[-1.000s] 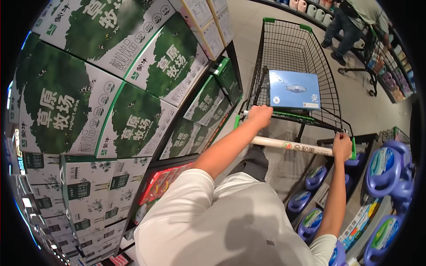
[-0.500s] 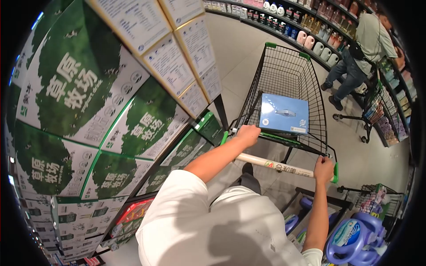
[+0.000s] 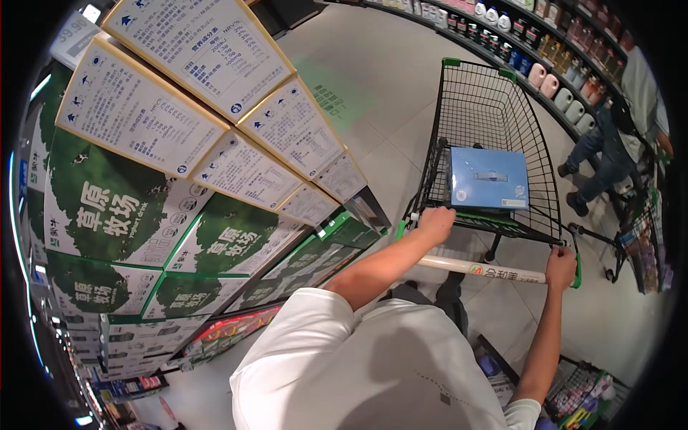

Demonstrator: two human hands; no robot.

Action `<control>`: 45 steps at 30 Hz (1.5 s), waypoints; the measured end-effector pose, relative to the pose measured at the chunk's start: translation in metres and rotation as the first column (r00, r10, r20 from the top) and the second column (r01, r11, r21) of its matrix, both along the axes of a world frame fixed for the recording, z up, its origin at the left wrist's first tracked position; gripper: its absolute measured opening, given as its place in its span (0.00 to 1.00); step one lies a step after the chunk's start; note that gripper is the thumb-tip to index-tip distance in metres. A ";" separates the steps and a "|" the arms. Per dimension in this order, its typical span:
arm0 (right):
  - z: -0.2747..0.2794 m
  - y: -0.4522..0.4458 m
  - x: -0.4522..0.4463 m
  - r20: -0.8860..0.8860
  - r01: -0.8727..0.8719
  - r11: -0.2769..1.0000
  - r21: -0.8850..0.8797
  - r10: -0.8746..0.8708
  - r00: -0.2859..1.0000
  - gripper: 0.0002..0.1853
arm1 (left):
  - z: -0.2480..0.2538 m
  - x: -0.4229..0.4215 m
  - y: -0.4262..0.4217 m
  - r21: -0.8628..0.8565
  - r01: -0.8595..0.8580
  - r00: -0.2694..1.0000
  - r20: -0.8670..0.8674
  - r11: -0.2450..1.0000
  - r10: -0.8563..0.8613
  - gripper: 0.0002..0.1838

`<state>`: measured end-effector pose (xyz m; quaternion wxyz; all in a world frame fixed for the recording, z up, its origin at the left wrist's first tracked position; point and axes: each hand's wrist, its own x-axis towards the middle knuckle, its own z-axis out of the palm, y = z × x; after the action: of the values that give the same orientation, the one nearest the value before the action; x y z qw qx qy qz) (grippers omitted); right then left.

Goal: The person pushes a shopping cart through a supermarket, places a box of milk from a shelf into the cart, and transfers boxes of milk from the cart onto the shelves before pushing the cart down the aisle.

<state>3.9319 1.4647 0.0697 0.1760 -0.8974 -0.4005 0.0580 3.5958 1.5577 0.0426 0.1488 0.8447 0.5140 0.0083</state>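
A black wire shopping cart (image 3: 494,100) with green corner pieces stands in front of me. My left hand (image 3: 436,225) is closed on the cart's frame at the left, just above the pale handle bar (image 3: 484,270). At the bar's right end my right hand (image 3: 561,266) is closed on the frame beside a green end piece. What exactly the fingers wrap is partly hidden. A light blue carton (image 3: 490,179) with a carry strap on top lies inside the cart, near the handle end, touched by neither hand.
Stacked green-and-white drink cartons (image 3: 118,208) rise close on my left, with white gold-edged cartons (image 3: 193,57) beside them. Shelves of bottles (image 3: 545,82) curve along the far right. A person (image 3: 609,147) stands there by another cart (image 3: 641,244). Tiled floor (image 3: 387,107) lies ahead.
The view has shifted as I move forward with the cart. Cart, blue carton and both hands appear further right. More white cartons show at left; the other person is nearer the right edge.
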 end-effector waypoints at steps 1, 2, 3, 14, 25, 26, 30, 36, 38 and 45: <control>0.000 0.016 0.007 0.005 -0.014 1.000 -0.006 0.015 1.000 0.16 | -0.001 0.005 0.007 0.020 -0.013 0.999 0.039 1.000 0.012 0.12; -0.002 0.032 0.016 0.012 -0.041 0.999 -0.006 0.041 0.999 0.15 | -0.001 0.010 0.015 0.014 -0.038 0.998 0.044 0.999 0.038 0.13; -0.002 0.048 0.021 0.009 -0.071 0.997 -0.001 0.071 0.997 0.15 | -0.002 0.014 0.024 0.018 -0.068 0.997 0.041 0.998 0.067 0.13; 0.010 0.234 0.068 0.039 -0.351 0.936 0.015 0.351 0.936 0.14 | -0.004 0.058 0.116 -0.028 -0.388 0.921 0.019 0.921 0.388 0.14; 0.014 0.394 0.051 0.039 -0.553 0.831 0.064 0.552 0.833 0.14 | 0.010 0.056 0.207 -0.046 -0.632 0.774 -0.061 0.773 0.630 0.13; 0.015 0.407 0.046 0.058 -0.568 0.821 0.058 0.565 0.823 0.15 | 0.012 0.054 0.214 -0.050 -0.641 0.768 -0.049 0.766 0.639 0.14; 0.018 0.467 0.025 0.078 -0.621 0.782 0.053 0.616 0.784 0.15 | 0.016 0.038 0.255 -0.007 -0.654 0.756 -0.025 0.756 0.654 0.13; 0.018 0.558 -0.029 0.076 -0.656 0.753 0.058 0.652 0.755 0.15 | -0.005 -0.018 0.331 0.096 -0.651 0.759 0.065 0.753 0.648 0.12; 0.027 0.586 -0.057 0.087 -0.643 0.765 0.036 0.638 0.765 0.14 | 0.000 -0.040 0.363 0.080 -0.675 0.736 0.021 0.733 0.676 0.12; 0.021 0.686 -0.136 0.104 -0.629 0.777 0.011 0.625 0.774 0.13 | -0.007 -0.115 0.460 -0.051 -0.713 0.701 -0.015 0.699 0.713 0.12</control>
<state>3.7960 2.1510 0.0903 0.1477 -0.7103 -0.6855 0.0619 3.4811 2.0174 0.0356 0.1580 0.5757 0.8004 0.0541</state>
